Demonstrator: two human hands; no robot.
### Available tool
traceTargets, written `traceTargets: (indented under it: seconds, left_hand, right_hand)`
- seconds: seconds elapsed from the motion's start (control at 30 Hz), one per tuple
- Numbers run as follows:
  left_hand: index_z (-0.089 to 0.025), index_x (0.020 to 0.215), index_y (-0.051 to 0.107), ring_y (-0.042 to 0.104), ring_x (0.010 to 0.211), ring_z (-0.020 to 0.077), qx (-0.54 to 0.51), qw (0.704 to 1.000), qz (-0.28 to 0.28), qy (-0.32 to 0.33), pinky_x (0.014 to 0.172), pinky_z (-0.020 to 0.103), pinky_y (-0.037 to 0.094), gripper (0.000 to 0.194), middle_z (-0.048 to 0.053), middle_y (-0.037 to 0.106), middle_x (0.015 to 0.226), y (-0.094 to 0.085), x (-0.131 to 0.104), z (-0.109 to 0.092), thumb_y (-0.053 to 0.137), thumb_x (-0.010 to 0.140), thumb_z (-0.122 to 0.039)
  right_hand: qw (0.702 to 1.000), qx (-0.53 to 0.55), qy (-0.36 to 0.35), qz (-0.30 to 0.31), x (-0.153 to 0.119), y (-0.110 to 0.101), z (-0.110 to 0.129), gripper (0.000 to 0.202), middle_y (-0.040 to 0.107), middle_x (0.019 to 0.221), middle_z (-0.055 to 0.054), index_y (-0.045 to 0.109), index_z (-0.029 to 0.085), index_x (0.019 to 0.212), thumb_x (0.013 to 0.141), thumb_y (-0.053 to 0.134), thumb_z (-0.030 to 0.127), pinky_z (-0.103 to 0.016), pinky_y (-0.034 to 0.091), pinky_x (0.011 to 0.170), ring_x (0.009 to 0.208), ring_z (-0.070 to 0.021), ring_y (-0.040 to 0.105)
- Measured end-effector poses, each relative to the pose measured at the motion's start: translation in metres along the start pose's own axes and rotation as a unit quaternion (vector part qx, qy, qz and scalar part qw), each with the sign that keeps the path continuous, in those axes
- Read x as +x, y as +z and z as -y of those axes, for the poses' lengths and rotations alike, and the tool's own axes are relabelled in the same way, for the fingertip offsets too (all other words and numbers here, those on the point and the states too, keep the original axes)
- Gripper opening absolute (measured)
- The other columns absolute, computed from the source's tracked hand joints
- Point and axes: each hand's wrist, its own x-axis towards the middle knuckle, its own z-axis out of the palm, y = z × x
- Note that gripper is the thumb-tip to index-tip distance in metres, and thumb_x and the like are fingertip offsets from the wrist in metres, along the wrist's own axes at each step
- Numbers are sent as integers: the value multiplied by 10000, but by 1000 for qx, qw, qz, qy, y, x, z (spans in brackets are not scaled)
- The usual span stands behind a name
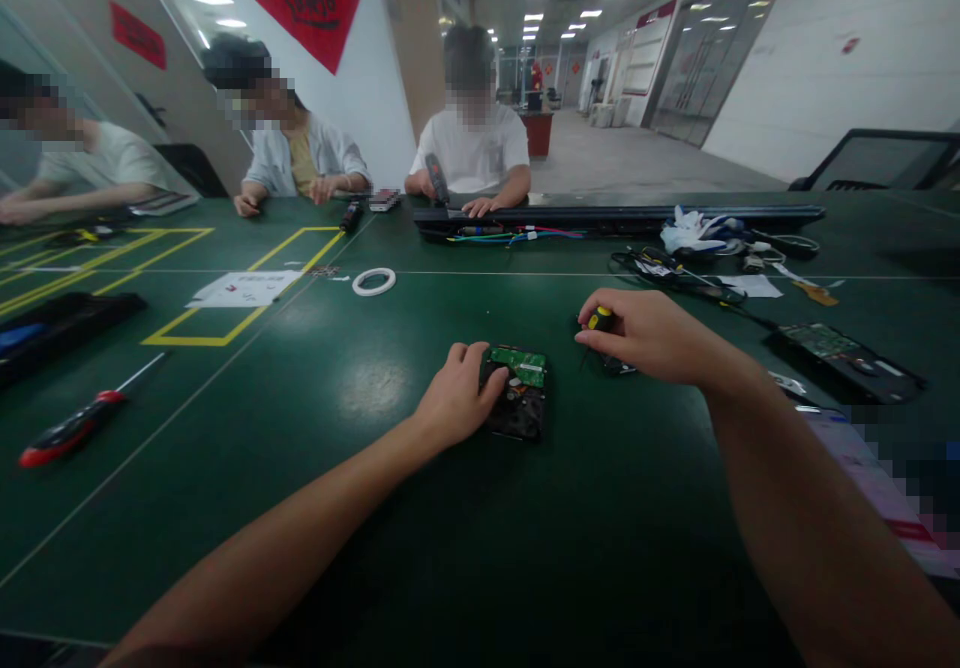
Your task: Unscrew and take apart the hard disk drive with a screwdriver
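Observation:
A hard drive (529,413) lies on the green table with its green circuit board showing. My left hand (461,398) grips the drive by its left side, with the thumb over its upper face. To the right of the drive, my right hand (637,333) is closed round a yellow and black handle (601,318), which looks like a screwdriver's. The lower part of that tool is not clearly visible. Just under the right hand, a small dark object (619,364) rests on the table, partly covered.
A red and black screwdriver (75,426) lies at the left. Beyond the drive are a white tape roll (373,282), paper (244,289) and a long black bar (622,216) with wires. Cables (660,273) and another circuit-board device (847,358) lie right. Several people sit opposite.

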Motion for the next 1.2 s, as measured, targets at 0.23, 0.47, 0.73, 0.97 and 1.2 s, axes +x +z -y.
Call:
traceTargets:
  seconds: [0.23, 0.47, 0.73, 0.97, 1.2]
  left_hand:
    - [-193, 1419, 483, 662, 1062, 235, -38, 997, -67, 11, 959, 435, 585, 431, 150, 481, 1367, 16, 9, 23, 472, 988, -177]
    - [-266, 1484, 510, 461, 1402, 304, 18, 977, -43, 207, 1153, 558, 447, 572, 120, 463, 1524, 12, 18, 46, 468, 939, -98]
    - [-303, 1602, 412, 229, 1570, 322, 84, 956, 46, 278, 1239, 595, 277, 679, 28, 355, 1687, 12, 15, 41, 460, 952, -112]
    - [-294, 1599, 416, 254, 1560, 311, 89, 954, 63, 277, 1240, 574, 266, 650, 25, 375, 1678, 11, 17, 41, 450, 970, -134]
    - [-326, 1601, 413, 238, 1565, 315, 105, 952, 61, 280, 1231, 575, 275, 671, 26, 362, 1682, 12, 17, 42, 455, 966, -113]
  right_hand:
    - [998, -19, 47, -32, 8, 19, -9, 213, 744, 928, -87, 643, 201, 1044, 981, 578, 394, -351, 445, 723, 800, -243, 678]
    - [993, 30, 64, -91, 13, 25, 5, 209, 714, 827, -60, 612, 215, 1030, 994, 564, 414, -343, 423, 693, 735, -225, 651]
    - [993, 55, 70, -76, 15, 33, 9, 226, 716, 814, -58, 604, 214, 1054, 1002, 558, 429, -351, 428, 702, 716, -222, 655]
    - [993, 65, 72, -73, 15, 36, 8, 229, 712, 785, -54, 607, 213, 1060, 1010, 558, 432, -357, 431, 706, 722, -229, 660]
    - [993, 68, 70, -72, 15, 34, 10, 232, 716, 793, -59, 608, 218, 1050, 1008, 554, 440, -364, 445, 693, 720, -230, 669]
